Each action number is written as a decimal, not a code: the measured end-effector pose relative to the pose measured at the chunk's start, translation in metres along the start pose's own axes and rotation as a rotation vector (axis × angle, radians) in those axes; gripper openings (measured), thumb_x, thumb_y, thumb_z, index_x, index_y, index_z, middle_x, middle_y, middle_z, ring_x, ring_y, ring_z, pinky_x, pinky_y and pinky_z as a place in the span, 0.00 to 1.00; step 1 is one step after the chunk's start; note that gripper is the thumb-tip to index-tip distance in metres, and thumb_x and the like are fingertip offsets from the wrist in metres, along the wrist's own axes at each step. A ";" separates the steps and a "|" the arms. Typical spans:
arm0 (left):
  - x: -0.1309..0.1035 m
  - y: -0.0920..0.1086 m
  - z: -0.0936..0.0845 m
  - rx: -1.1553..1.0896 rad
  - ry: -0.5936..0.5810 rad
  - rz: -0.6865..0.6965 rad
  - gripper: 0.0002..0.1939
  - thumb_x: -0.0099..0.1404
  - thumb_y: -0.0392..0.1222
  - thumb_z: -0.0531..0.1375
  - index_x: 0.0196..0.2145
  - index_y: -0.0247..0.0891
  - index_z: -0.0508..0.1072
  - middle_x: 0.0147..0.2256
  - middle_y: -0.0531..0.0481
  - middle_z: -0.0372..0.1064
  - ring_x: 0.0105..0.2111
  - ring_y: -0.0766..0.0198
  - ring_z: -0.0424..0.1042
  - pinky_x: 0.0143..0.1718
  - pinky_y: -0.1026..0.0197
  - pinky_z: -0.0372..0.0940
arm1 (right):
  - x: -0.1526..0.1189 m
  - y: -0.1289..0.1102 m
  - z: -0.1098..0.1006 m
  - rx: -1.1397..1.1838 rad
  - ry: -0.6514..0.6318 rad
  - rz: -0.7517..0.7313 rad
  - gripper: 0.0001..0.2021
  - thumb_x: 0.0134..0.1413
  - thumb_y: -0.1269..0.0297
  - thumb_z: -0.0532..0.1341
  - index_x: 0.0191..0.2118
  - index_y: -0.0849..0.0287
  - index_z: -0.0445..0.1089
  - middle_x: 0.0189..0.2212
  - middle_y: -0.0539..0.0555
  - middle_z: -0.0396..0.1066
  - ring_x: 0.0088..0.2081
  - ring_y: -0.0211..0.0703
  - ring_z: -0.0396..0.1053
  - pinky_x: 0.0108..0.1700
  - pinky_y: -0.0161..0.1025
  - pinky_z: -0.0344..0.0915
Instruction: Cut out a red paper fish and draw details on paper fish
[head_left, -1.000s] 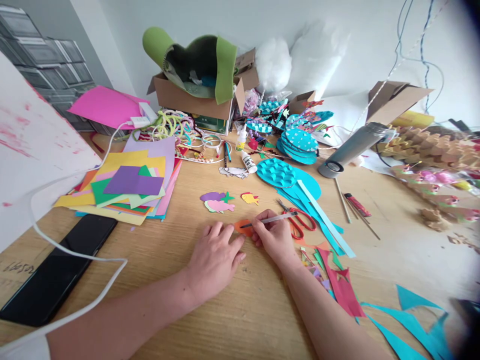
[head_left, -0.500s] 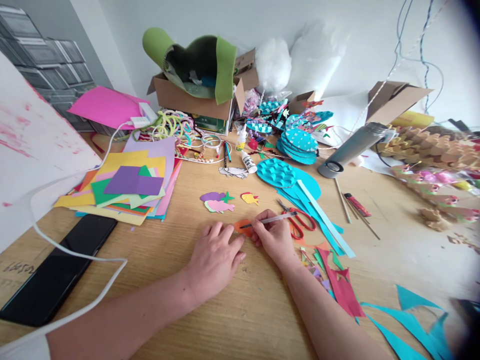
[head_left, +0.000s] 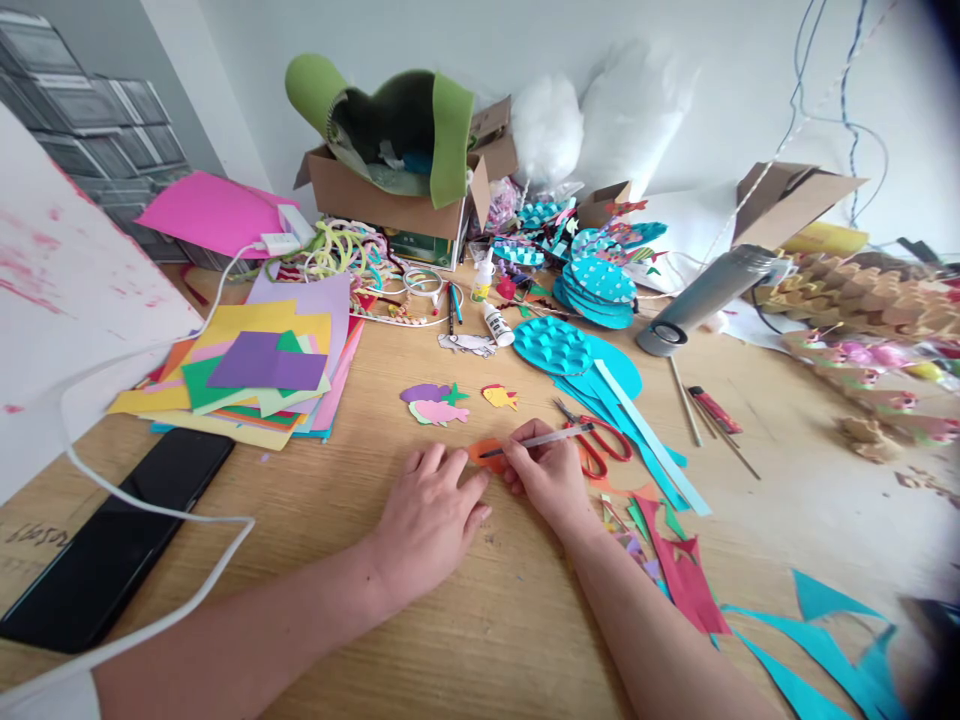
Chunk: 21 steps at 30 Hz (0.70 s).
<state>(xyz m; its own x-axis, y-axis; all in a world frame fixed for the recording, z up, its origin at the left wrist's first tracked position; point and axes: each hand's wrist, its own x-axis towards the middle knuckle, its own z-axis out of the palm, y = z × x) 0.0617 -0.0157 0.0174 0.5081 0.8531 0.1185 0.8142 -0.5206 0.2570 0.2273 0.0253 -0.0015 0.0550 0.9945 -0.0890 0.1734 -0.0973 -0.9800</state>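
My right hand (head_left: pixel 546 474) is closed round a pen (head_left: pixel 559 436) with a pale, see-through barrel. The pen's dark tip points left over a small orange paper piece (head_left: pixel 486 453), which both hands partly cover. Flat on the table, palm down, my left hand (head_left: pixel 435 505) has its fingers stretched out at the piece's left edge. Paper fish lie just beyond: a purple one (head_left: pixel 424 393), a pink one (head_left: pixel 442 413) and a yellow one (head_left: pixel 496 396) with red fins. Red-handled scissors (head_left: pixel 609 445) rest right beside my right hand.
Stacked coloured paper (head_left: pixel 300 290) and a black phone (head_left: pixel 142 520) lie left, a white cable crossing the phone. Teal paper strips (head_left: pixel 652 440), red scraps (head_left: pixel 686 565) and a steel flask (head_left: pixel 705 300) are on the right. A glue bottle (head_left: pixel 498 325) and a cardboard box (head_left: pixel 390 195) stand behind.
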 end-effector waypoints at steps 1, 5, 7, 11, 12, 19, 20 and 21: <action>0.000 0.000 0.000 0.000 0.000 0.000 0.13 0.67 0.44 0.55 0.49 0.44 0.70 0.44 0.46 0.66 0.46 0.51 0.61 0.45 0.47 0.59 | 0.000 0.000 0.000 -0.001 -0.002 -0.004 0.07 0.45 0.64 0.62 0.26 0.57 0.62 0.12 0.45 0.64 0.13 0.35 0.61 0.15 0.30 0.57; 0.000 0.000 -0.001 0.000 -0.001 0.001 0.13 0.67 0.43 0.55 0.49 0.44 0.70 0.43 0.46 0.65 0.46 0.51 0.61 0.45 0.47 0.59 | 0.000 0.001 0.000 -0.016 -0.007 -0.024 0.06 0.46 0.64 0.61 0.26 0.57 0.63 0.12 0.45 0.65 0.14 0.35 0.62 0.16 0.30 0.57; -0.001 0.000 -0.001 0.000 0.003 0.000 0.13 0.67 0.44 0.55 0.49 0.44 0.70 0.43 0.46 0.65 0.46 0.51 0.61 0.46 0.47 0.59 | 0.001 0.002 0.001 -0.023 -0.008 -0.025 0.06 0.45 0.64 0.61 0.26 0.57 0.63 0.12 0.45 0.65 0.14 0.35 0.62 0.16 0.30 0.58; -0.001 0.001 0.000 0.006 0.013 0.002 0.12 0.67 0.44 0.56 0.48 0.44 0.70 0.43 0.46 0.65 0.45 0.51 0.61 0.44 0.48 0.60 | 0.001 0.002 0.000 -0.021 -0.011 -0.013 0.06 0.45 0.64 0.61 0.26 0.57 0.63 0.12 0.45 0.65 0.13 0.35 0.62 0.15 0.29 0.57; -0.001 0.001 0.000 0.007 0.012 0.002 0.12 0.67 0.44 0.56 0.48 0.44 0.70 0.43 0.46 0.65 0.45 0.51 0.61 0.44 0.48 0.59 | 0.001 0.002 0.000 -0.016 -0.011 -0.009 0.06 0.45 0.64 0.61 0.26 0.57 0.63 0.12 0.45 0.65 0.13 0.35 0.61 0.15 0.29 0.57; 0.000 0.001 -0.001 0.005 0.006 0.000 0.13 0.67 0.43 0.56 0.48 0.45 0.70 0.43 0.46 0.66 0.45 0.51 0.61 0.44 0.48 0.60 | -0.001 0.001 -0.001 -0.014 -0.015 -0.025 0.05 0.46 0.65 0.61 0.26 0.57 0.63 0.12 0.45 0.65 0.14 0.35 0.61 0.16 0.29 0.57; 0.000 0.001 -0.001 0.005 0.010 0.001 0.13 0.67 0.43 0.56 0.48 0.45 0.70 0.43 0.46 0.66 0.45 0.51 0.61 0.44 0.48 0.60 | -0.001 0.001 -0.001 -0.021 -0.015 -0.031 0.05 0.46 0.65 0.61 0.25 0.57 0.63 0.12 0.45 0.65 0.14 0.35 0.62 0.16 0.30 0.57; 0.000 0.001 -0.001 0.006 0.015 0.002 0.13 0.67 0.43 0.56 0.49 0.45 0.70 0.43 0.46 0.66 0.45 0.51 0.61 0.45 0.48 0.60 | -0.001 0.001 -0.001 -0.028 -0.015 -0.034 0.05 0.46 0.65 0.61 0.25 0.58 0.63 0.12 0.45 0.65 0.14 0.35 0.62 0.16 0.30 0.57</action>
<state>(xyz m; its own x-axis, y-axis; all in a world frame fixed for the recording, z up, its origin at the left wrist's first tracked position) 0.0622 -0.0165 0.0182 0.5051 0.8527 0.1333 0.8150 -0.5221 0.2514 0.2282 0.0246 -0.0024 0.0338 0.9977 -0.0585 0.2027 -0.0642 -0.9771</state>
